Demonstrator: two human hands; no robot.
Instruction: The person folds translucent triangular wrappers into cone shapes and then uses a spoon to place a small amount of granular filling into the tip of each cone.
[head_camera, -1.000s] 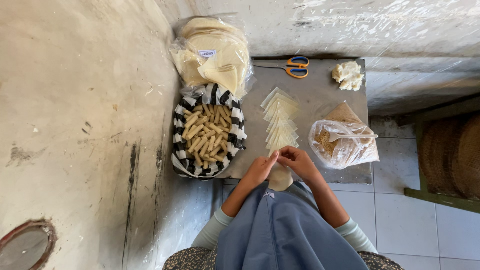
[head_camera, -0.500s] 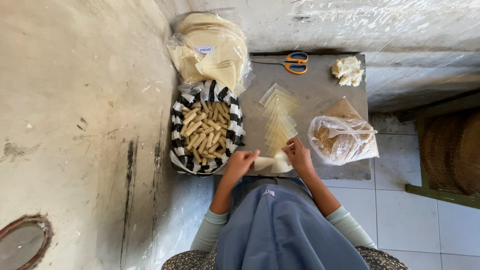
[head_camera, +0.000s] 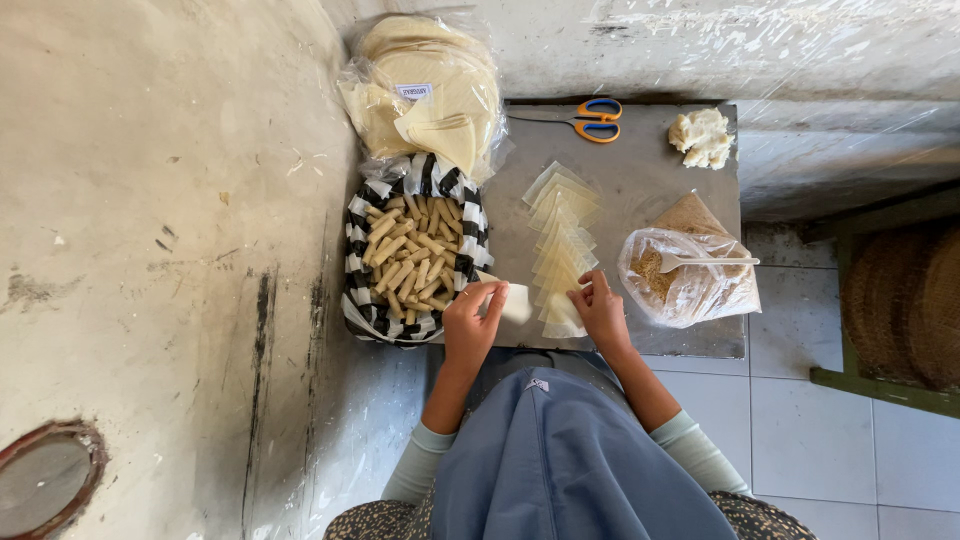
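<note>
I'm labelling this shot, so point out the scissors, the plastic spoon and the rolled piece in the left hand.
scissors (head_camera: 598, 120), head view, on the orange and blue handles.
plastic spoon (head_camera: 700, 262), head view, mid-handle.
rolled piece (head_camera: 514, 302), head view, its pale end beside the left hand (head_camera: 470, 322).

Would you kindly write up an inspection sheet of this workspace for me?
Surface: small grey table, partly bare.
Job's things: row of pale wrapper sheets; rolled piece; striped container of finished rolls.
Clutter: bagged stack of round wrappers; orange-and-blue scissors; white lump; bag of filling with white spoon.
Grippers: left hand holds the rolled piece; right hand touches the nearest sheet.
Cables: nothing seen.
Surroundings: concrete wall; tiled floor; woven items at right.
</note>
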